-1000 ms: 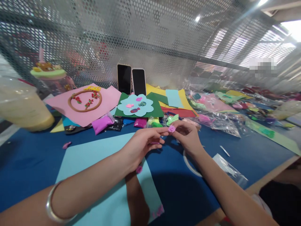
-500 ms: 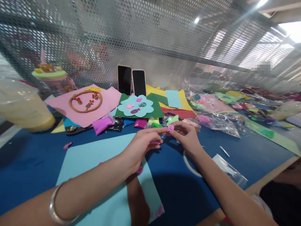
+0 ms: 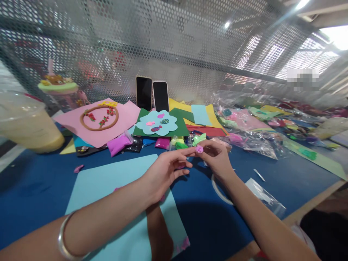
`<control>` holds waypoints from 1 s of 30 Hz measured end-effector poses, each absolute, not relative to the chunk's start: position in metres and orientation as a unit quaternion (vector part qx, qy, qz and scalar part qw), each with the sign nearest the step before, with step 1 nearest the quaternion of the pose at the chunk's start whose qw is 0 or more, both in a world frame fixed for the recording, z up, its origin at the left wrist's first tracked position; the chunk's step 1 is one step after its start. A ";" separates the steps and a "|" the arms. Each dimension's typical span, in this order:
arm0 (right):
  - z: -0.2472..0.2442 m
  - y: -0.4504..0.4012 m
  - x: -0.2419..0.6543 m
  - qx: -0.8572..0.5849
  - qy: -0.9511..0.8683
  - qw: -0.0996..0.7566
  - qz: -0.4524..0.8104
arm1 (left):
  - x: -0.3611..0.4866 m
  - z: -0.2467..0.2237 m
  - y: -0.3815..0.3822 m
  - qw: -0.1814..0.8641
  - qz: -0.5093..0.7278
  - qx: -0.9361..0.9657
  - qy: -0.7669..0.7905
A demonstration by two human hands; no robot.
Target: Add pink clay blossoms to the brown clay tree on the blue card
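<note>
Our 2 hands meet over the blue surface (image 3: pixel 206 221). A small pink flower (image 3: pixel 199 149) sits at the fingertips between them: to the right of our left hand (image 3: pixel 164 170) and to the left of our right hand (image 3: pixel 217 156). The right hand pinches it between thumb and finger; the left reaches across, its extended index fingertip against the flower's left side. The flower looks round, so we can tell no long axis. A purple bit (image 3: pixel 180 167) shows by the left hand's other fingers; whether they clamp it, we cannot tell. The light-blue paper (image 3: pixel 108 174) lies under our left forearm, a white ring (image 3: pixel 217 190) beside our right wrist.
</note>
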State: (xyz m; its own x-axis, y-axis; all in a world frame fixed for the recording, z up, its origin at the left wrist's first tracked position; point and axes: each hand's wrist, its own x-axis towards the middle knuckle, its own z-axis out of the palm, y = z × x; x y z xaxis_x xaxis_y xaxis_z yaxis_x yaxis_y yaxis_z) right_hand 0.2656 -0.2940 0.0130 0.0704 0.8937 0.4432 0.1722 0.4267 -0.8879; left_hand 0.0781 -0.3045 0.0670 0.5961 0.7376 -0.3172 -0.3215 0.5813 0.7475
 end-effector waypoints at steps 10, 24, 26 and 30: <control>0.015 -0.294 0.264 -0.437 -0.594 0.593 0.323 | 0.078 0.066 -0.308 0.820 0.340 0.324 0.326; 0.009 -0.293 0.262 -0.436 -0.522 0.614 0.402 | 0.038 0.082 -0.117 0.260 0.471 0.580 0.611; 0.009 -0.292 0.261 -0.432 -0.524 0.609 0.409 | 0.033 0.090 -0.083 0.198 0.466 0.572 0.646; 0.009 -0.292 0.258 -0.433 -0.504 0.635 0.394 | 0.037 0.094 -0.043 0.106 0.455 0.570 0.676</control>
State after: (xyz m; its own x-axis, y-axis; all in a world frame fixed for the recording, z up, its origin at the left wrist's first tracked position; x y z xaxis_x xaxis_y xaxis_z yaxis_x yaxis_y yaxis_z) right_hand 0.2579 -0.2921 0.0094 0.1817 0.9369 0.2986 -0.0635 0.3142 -0.9472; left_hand 0.0369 -0.0426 0.0943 -0.3283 0.8671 0.3748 0.6732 -0.0635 0.7367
